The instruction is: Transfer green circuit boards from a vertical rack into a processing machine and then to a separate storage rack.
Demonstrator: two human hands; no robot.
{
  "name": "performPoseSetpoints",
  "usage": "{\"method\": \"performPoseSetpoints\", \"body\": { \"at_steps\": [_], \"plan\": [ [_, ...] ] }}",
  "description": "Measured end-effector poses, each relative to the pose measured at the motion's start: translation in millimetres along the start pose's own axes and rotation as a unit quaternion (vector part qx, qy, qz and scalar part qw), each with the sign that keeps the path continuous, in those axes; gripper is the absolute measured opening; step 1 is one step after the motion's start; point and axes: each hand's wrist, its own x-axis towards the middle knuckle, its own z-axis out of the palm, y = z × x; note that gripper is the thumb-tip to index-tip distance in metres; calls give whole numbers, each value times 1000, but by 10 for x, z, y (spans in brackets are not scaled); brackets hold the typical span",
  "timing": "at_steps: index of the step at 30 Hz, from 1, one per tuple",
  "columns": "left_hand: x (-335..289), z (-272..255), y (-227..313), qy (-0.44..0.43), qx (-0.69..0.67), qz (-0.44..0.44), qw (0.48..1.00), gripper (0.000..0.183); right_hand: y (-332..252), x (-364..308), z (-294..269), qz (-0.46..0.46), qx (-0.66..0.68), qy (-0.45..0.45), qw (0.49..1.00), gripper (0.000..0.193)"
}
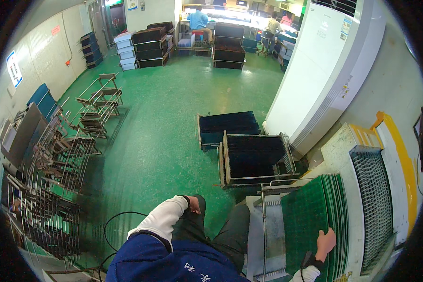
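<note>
My right hand (pixel 325 242) is at the edges of a row of thin green panels (pixel 308 211), which look like circuit boards. Its fingers are bent around the edge of one panel, among several standing close together. The panels stand upright in a metal rack (pixel 264 230) beside my right leg. My left hand (pixel 193 205) rests on my left thigh, well away from the panels, with nothing visible in it. Its fingers lie against the dark trousers and show only in part.
Beyond the panels stand two racks of dark boards (pixel 254 157) (pixel 228 124). A machine with a roller bed (pixel 372 197) is at my right, behind it a tall white cabinet (pixel 310 61). Empty metal racks (pixel 56 197) line the left. People sit at a far bench (pixel 230 16).
</note>
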Motion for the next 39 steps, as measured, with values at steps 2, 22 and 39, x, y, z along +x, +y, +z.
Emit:
{"method": "performPoseSetpoints", "body": {
  "at_steps": [2, 22, 39],
  "plan": [
    [-3, 0, 59, -5, -1, 3, 1000, 25, 52, -1, 9, -2, -5, 0, 1000, 37],
    [-643, -66, 571, -1, 47, 11, 999, 38, 158, 183, -476, -17, 42, -45, 998, 37],
    [-324, -254, 151, -37, 74, -55, 995, 32, 1554, 754, -2318, 187, 729, 88, 653, 29]
  ]
}}
